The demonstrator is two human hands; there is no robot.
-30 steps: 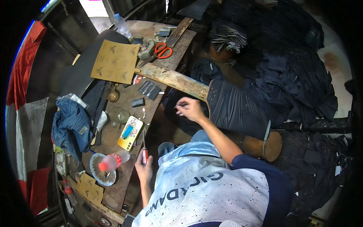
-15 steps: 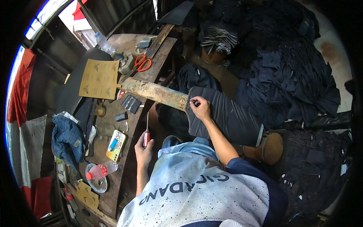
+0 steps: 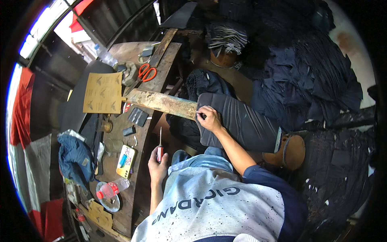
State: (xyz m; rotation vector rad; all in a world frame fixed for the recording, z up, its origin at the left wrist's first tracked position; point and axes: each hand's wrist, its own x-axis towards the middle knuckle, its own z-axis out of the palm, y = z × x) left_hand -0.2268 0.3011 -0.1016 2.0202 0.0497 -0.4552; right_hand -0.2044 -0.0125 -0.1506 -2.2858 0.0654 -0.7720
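Note:
My left hand [image 3: 157, 164] is closed around the red handle of a tool [image 3: 161, 141] with a long, thin metal shaft. The shaft points up, away from me, beside the table edge; its exact kind is unclear. My right hand [image 3: 210, 119] rests at the left end of a black quilted pad [image 3: 242, 121], fingers pinched together near its edge. Whatever lies between those fingers is too small to make out. The pad lies over a worn wooden plank [image 3: 161, 101], which reaches from the workbench across in front of my lap.
On the workbench [image 3: 135, 181] at left are orange-handled scissors [image 3: 146, 73], a tan sheet [image 3: 102, 92], a phone [image 3: 125, 161], a glass mug [image 3: 113, 145] and a plastic bottle [image 3: 113, 188] over a plate. Dark fabric piles [image 3: 306, 80] fill the right. A round brown stool-like drum [image 3: 293, 151] stands under the pad's far right end.
My right hand's fingers have shifted slightly nearer to me along the pad's left edge. The left hand keeps its hold on the tool. The whole view has turned a little.

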